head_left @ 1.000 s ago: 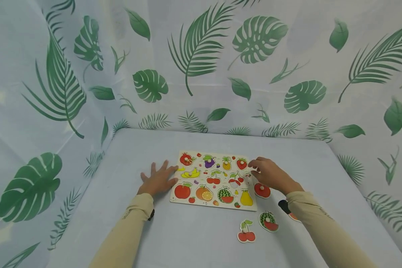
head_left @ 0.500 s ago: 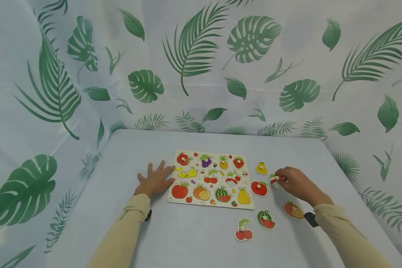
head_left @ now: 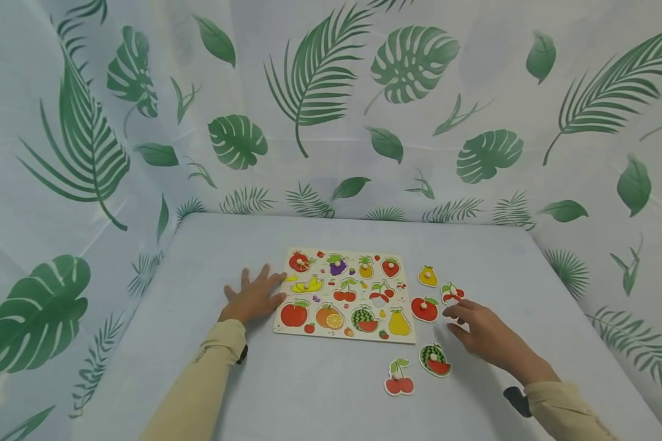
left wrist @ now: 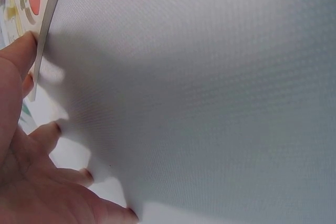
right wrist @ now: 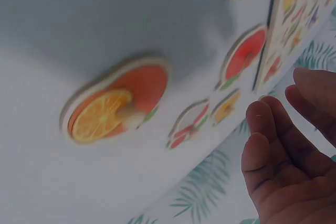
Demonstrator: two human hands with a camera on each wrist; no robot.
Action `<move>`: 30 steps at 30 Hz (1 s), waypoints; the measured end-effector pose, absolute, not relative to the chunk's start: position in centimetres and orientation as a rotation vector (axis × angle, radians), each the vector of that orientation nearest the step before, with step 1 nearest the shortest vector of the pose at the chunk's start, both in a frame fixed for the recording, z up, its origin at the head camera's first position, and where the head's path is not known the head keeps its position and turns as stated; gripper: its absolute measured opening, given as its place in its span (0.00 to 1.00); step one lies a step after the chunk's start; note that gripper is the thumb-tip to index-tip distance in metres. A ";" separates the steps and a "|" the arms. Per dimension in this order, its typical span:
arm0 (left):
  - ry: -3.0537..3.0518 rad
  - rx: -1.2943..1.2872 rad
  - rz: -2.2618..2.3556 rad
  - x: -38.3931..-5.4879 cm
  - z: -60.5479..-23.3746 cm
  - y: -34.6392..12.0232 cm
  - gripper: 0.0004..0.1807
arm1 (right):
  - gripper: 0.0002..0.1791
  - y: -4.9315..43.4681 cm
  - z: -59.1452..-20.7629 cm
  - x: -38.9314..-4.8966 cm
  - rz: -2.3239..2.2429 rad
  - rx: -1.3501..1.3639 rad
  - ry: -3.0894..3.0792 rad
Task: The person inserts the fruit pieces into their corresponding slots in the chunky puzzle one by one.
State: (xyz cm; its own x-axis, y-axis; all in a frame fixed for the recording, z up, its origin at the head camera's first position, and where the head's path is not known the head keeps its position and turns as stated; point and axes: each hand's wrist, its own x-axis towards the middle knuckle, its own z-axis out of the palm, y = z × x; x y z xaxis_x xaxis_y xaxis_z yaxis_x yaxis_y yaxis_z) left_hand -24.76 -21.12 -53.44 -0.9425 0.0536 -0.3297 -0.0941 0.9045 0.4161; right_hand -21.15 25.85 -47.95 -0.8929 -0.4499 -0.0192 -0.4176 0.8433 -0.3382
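Observation:
My left hand (head_left: 251, 299) lies with its fingers spread at the left side of the wooden fruit puzzle board (head_left: 311, 312). Its thumb and index finger touch the board's edge, as the left wrist view also shows. My right hand (head_left: 488, 334) hovers right of the board, fingers slightly bent and holding nothing. Just beyond its fingertips lies a red-and-white fruit piece (head_left: 452, 293) with green leaves. A red apple piece (head_left: 424, 310) sits between that hand and the board. The knobbed orange piece (right wrist: 123, 100) shows in the right wrist view; in the head view the right hand hides it.
A pear piece (head_left: 427, 276) lies off the board's right edge. Nearer me are a watermelon piece (head_left: 434, 359) and a cherry piece (head_left: 399, 378). Several knobbed pieces sit in the board's top rows. A leaf-patterned curtain (head_left: 331, 122) rises behind the white table (head_left: 309, 392).
My right hand carried the red-and-white fruit piece from the board to the right, set it on the table and let go. It then drew back toward me. The left hand stayed put.

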 end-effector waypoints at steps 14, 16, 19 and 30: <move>2.738 -0.020 0.620 -24.7 -53.5 -21.2 0.37 | 0.15 20.9 -48.5 -16.1 -0.512 -0.946 2.835; 2.739 -0.021 0.620 -24.7 -53.5 -21.2 0.37 | 0.15 20.4 -48.7 -15.6 -0.516 -0.981 2.816; 2.739 -0.023 0.622 -24.7 -53.5 -21.2 0.37 | 0.15 19.7 -49.0 -15.1 -0.498 -0.985 2.790; 2.729 -0.021 0.624 -24.8 -53.5 -21.2 0.37 | 0.13 18.1 -51.7 -13.8 -0.526 -1.126 2.732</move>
State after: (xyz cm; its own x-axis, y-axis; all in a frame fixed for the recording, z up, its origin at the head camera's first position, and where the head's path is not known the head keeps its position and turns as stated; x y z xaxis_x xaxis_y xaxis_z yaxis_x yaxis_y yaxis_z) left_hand -24.78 -21.21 -53.52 -0.9420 0.0606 -0.3301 -0.0889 0.9034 0.4195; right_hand -13.78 18.07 -51.72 -0.7099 -0.7043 0.0036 -0.6554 0.6587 -0.3697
